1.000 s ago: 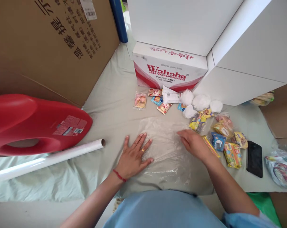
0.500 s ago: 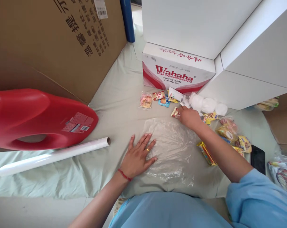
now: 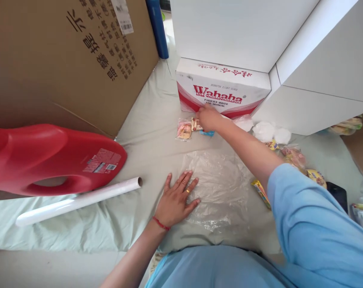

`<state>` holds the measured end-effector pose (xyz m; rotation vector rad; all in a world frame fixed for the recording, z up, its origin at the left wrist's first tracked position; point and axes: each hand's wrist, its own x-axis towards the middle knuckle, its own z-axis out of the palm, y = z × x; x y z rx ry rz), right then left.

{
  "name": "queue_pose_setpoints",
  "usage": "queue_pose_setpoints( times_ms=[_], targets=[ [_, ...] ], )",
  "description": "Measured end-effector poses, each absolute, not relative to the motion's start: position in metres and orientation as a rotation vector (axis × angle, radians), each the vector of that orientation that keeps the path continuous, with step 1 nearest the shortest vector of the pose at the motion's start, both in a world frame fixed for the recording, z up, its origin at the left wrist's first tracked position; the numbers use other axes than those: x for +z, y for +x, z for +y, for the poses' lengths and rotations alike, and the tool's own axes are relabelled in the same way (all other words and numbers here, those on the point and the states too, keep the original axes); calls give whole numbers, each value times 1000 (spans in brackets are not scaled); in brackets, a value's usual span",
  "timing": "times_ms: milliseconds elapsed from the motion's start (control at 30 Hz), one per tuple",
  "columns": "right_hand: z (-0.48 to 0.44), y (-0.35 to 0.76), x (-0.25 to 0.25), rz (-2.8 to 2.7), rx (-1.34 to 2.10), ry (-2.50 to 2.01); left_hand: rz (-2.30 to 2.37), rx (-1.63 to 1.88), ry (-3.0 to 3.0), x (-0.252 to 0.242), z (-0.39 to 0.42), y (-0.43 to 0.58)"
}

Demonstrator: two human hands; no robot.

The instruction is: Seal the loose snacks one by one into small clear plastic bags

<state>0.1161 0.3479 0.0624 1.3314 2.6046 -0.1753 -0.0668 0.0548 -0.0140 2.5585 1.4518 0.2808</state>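
My left hand (image 3: pixel 177 199) lies flat with fingers spread on the left edge of a clear plastic sheet (image 3: pixel 220 188) spread on the pale green cloth (image 3: pixel 145 148). My right hand (image 3: pixel 209 118) reaches far forward, curled over small snack packets (image 3: pixel 196 125) lying in front of the Wahaha box (image 3: pixel 223 92). What its fingers hold is hidden. A pink packet (image 3: pixel 184 130) lies just left of that hand.
A red jug (image 3: pixel 49 160) and a white film roll (image 3: pixel 79 201) lie at left. A brown carton (image 3: pixel 64 60) stands behind them. White boxes (image 3: pixel 304 60) stand at the back right, with cotton balls (image 3: pixel 265 130), more snacks (image 3: pixel 292 158) and a black phone (image 3: pixel 339 194) at right.
My right hand has left the plastic sheet and moved forward and leftward, over the packets near the Wahaha box. The left hand has stayed flat on the sheet.
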Motion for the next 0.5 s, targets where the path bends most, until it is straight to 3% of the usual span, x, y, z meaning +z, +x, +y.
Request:
queue_pose_setpoints(
  times_ms=[267,500],
  targets=[
    [298,121,58,2701,-71,1484,1439,275,2531,-13,54,-68],
    [155,192,61,2937,-1008,1597,1440,286,2515,-15,55,-68]
  ],
)
